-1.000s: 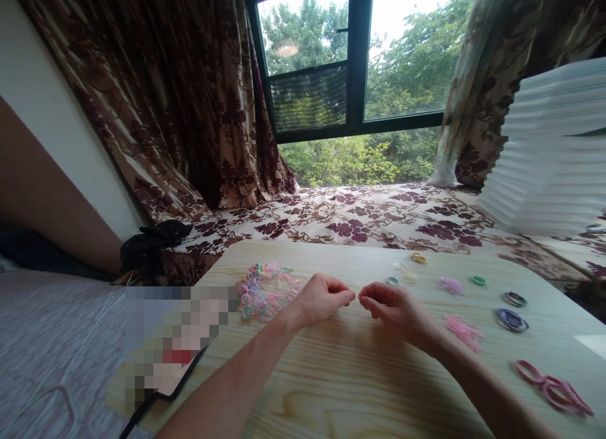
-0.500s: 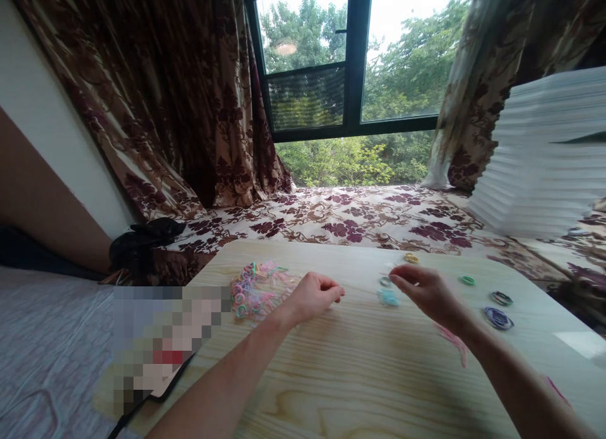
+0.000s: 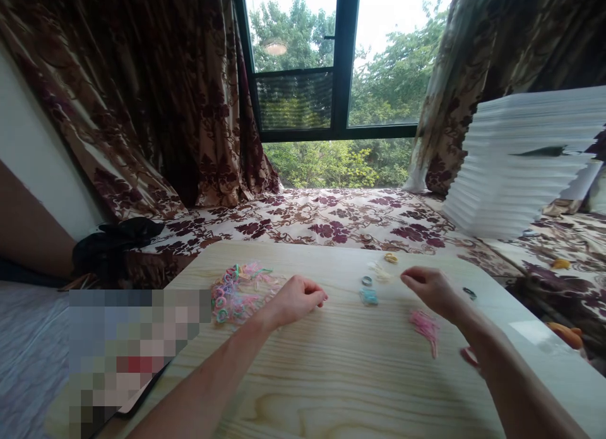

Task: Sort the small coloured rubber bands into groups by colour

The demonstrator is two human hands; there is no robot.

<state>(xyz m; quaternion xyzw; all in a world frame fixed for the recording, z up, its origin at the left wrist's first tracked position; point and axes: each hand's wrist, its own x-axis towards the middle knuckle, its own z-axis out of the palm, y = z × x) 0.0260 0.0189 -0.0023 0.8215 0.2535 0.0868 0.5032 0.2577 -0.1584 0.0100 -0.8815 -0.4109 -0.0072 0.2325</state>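
Note:
My left hand [image 3: 299,296] hovers over the table beside a mixed pile of small coloured elastic hair bands [image 3: 227,298]. Its fingers are curled together; whether anything is between them is hidden. Farther right, my right hand [image 3: 428,289] is held with thumb and fingers pressed together, and I cannot make out a thing in them. Left of its fingertips lie a cream heap of bands [image 3: 381,273], a yellow band [image 3: 391,258], a grey-green band [image 3: 366,280] and a light-blue heap [image 3: 368,296]. Below the hand is a pink heap [image 3: 425,327].
A dark band [image 3: 469,292] lies beyond my right wrist on the wood-grain table [image 3: 331,382]. A phone-like device [image 3: 142,388], mostly blurred out, is at the left edge. White foam sheeting [image 3: 511,168] stands at back right, near a window with patterned curtains.
My right hand has moved right, away from the grey-green band, uncovering the cream and pink heaps. My left hand keeps nearly the same place. The view has turned slightly right.

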